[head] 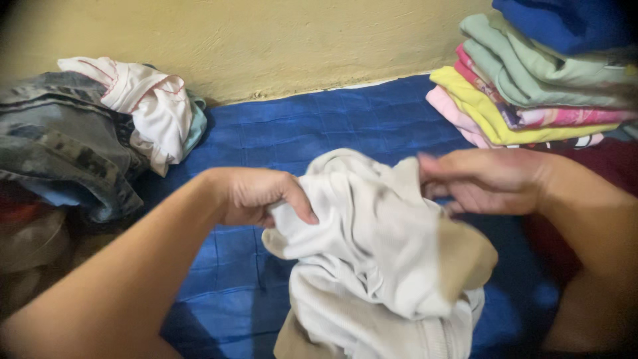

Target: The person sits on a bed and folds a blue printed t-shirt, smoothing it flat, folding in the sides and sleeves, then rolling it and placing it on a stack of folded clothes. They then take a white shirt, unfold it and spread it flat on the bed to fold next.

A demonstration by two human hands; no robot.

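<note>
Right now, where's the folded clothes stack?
Head view, upper right: the folded stack sits on the blue sheet against the wall, just beyond the right hand.

Bare blue bedsheet [319, 126] lies open between the wall and the bunched white garment [372, 252], wide enough for a hand to pass. A loose heap of jeans and white clothes [100, 133] blocks the left side; a folded stack of clothes [531, 93] closes off the right.

Between the fingers [302, 206] bunches an off-white garment [372, 246] with tan patches. Beneath them lies a deep blue quilted sheet [319, 126]. Beyond the right fingertips, the folded stack [531, 86] runs blue, sage green, floral pink, yellow, pale pink.
</note>
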